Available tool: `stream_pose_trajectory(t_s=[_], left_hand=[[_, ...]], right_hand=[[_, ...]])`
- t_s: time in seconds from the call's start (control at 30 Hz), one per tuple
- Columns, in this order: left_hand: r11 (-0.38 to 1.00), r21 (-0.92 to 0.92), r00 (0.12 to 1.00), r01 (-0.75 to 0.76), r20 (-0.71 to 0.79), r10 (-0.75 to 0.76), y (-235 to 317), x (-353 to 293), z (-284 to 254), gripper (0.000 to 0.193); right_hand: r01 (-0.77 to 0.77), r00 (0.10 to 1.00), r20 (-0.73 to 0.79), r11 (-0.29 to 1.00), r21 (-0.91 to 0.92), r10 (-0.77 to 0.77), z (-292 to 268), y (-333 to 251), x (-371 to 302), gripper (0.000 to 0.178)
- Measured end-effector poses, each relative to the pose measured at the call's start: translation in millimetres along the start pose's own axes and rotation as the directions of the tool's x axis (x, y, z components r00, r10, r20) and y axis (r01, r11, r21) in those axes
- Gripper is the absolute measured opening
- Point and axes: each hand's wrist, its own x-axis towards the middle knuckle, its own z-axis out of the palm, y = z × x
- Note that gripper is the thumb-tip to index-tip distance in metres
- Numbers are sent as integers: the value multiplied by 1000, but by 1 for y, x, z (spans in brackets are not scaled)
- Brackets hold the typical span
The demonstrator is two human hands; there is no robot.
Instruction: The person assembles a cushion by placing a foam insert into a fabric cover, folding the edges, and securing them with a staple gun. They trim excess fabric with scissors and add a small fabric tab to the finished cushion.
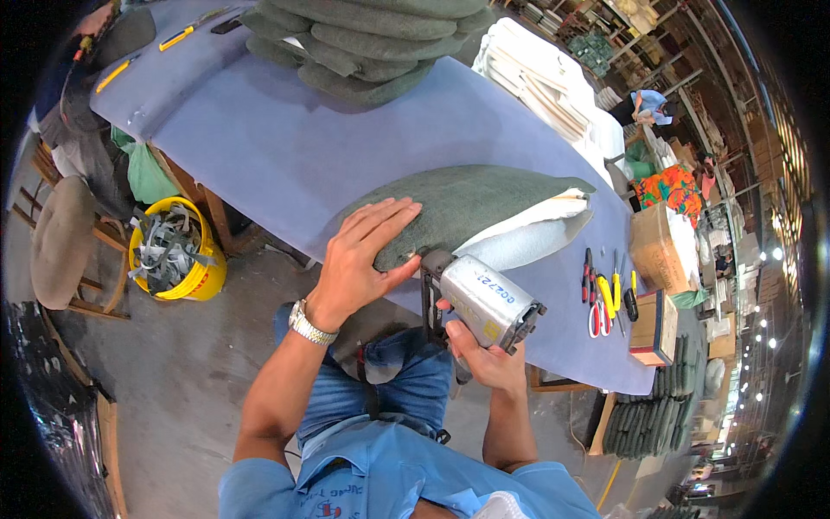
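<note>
A seat-like cushion piece (458, 197) lies on the table, dark grey-green fabric on top and a pale underside showing along its right edge. My left hand (367, 246) rests flat on its near left end, fingers stretched out and thumb by the near edge. My right hand (491, 356) is wrapped round a silver and black staple gun (491, 298). The gun's black nose meets or almost meets the cushion's near edge, close to my left thumb; whether it touches cannot be told. Part of the gun's handle is hidden by my right hand.
A blue-covered table (285, 138) carries stacked grey-green cushions (372, 43), white shells (545, 82), and red-handled and yellow-handled tools (607, 294). Cardboard boxes (661, 246) stand right. A yellow bucket of scraps (203, 272) and a padded chair (65, 242) are left. Another person (650, 105) works far off.
</note>
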Motion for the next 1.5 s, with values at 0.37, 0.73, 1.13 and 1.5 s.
stream_pose_trajectory(t_s=[0.37,0.73,1.13,1.5], left_hand=[[998,15,988,67,141,-68,11,2,-5,73],[974,223,946,46,303,-114,9,0,-20,58],[976,214,982,31,175,-69,16,-39,-13,55],[974,224,972,-47,234,-7,27,-12,-19,62]], right_hand=[[-1,993,118,984,-179,23,-4,-3,7,28],[14,998,-54,985,-175,-24,7,20,6,19],[59,995,-60,975,-216,-74,16,40,-14,24],[285,943,-186,958,32,-275,27,46,-3,28]])
